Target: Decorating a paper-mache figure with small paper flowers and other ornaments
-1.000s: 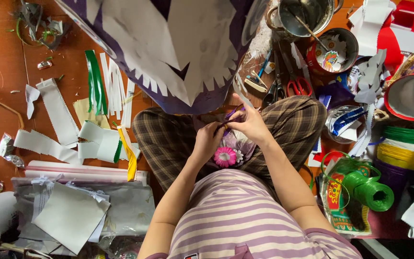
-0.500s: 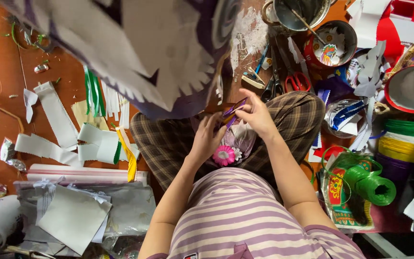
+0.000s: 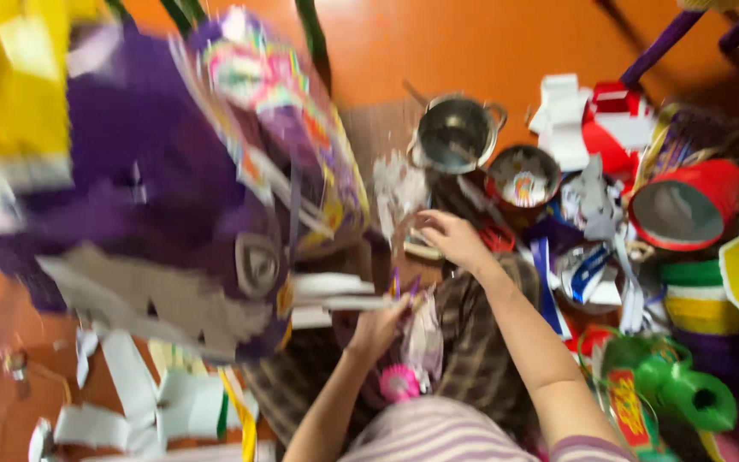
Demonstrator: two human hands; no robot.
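The view is blurred. My left hand is closed around thin purple strips above my lap, beside a clear crinkled wrapper and a pink flower. My right hand is stretched forward, palm down, fingers spread over a round brownish object on the floor, with nothing visibly in it. A big purple paper figure with white jagged teeth fills the left side, just left of my left hand.
Beyond my right hand stand a metal pot and a small bowl. To the right are a red bucket, striped rolls, a green ribbon spool and paper scraps. White paper strips lie on the orange floor at lower left.
My right hand left the purple strips and reached forward to the round object. My left hand still holds the strips. The view tilted up, so the purple figure looms larger.
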